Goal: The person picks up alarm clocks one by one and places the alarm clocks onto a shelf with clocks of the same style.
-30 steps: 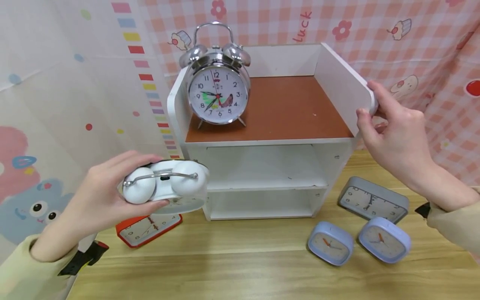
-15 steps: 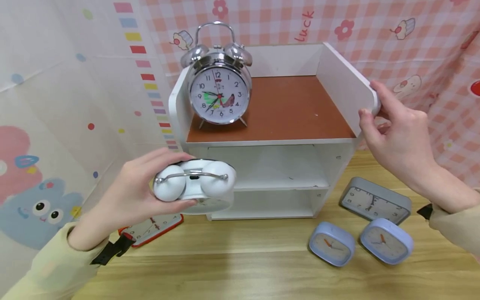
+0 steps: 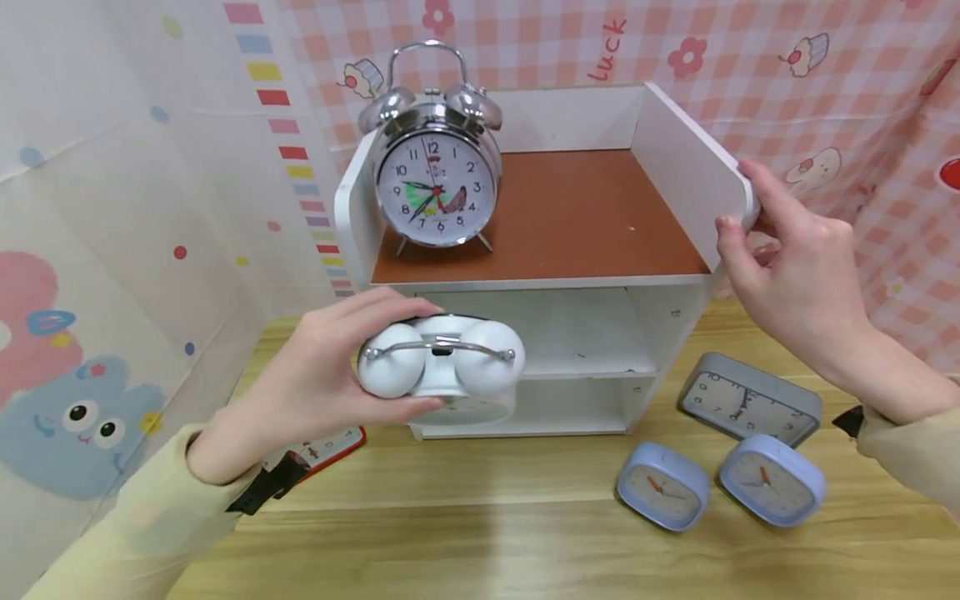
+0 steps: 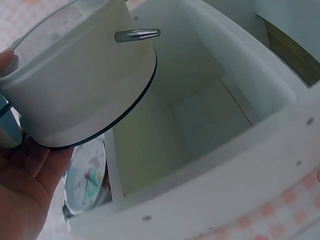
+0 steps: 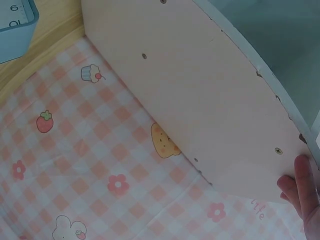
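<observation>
My left hand (image 3: 337,362) grips a white twin-bell alarm clock (image 3: 442,362) by its side, thumb at the front and fingers behind. The clock is held in the air before the lower shelves of a small white shelf unit (image 3: 540,283); in the left wrist view its round body (image 4: 85,85) and one metal foot (image 4: 137,34) show near the compartment opening. My right hand (image 3: 795,258) pinches the front edge of the unit's right side panel (image 3: 690,167). On the brown top board, at the left, a silver twin-bell alarm clock (image 3: 435,183) stands upright.
Right of the unit, a grey rectangular clock (image 3: 750,400) and two light-blue clocks (image 3: 663,487) sit on the wooden table (image 3: 480,533). A red-framed clock (image 3: 333,448) lies partly behind my left forearm. Patterned cloth (image 3: 570,42) hangs behind the unit.
My left hand has carried the white alarm clock to the right, from beside the unit to in front of its shelves. The right hand keeps its hold on the panel.
</observation>
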